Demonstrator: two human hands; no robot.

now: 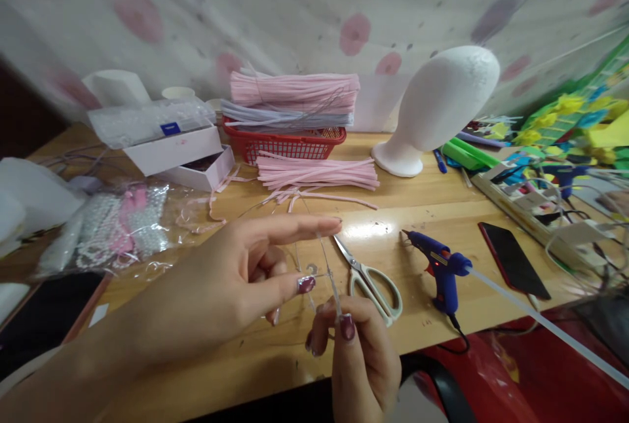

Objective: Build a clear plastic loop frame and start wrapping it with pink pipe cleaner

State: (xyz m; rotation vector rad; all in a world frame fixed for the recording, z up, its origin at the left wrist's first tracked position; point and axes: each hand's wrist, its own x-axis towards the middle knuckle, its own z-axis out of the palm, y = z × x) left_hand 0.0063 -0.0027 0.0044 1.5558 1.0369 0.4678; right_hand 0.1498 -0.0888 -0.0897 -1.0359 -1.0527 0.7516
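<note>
My left hand (255, 272) reaches in from the left, its index finger stretched out and the other fingers curled behind the thumb. A thin, pale, see-through wire (326, 258) runs from beneath that index finger down to my right hand (356, 351). A short side strand of it meets my left thumb tip. Between thumb and fingers, my right hand pinches the wire's lower end, which looks thicker. The strands are fine, and their full shape is hard to make out. Just beyond my hands lie scissors (378, 292) with pale handles, on the wooden table (393, 213).
To the right are a blue glue gun (439, 262) with a long glue stick, a phone (514, 259) and a power strip (525, 213). Behind stand a white foam head (442, 102), pink pipe cleaners (317, 173) and a red basket (289, 146). Bagged beads (122, 226) lie left.
</note>
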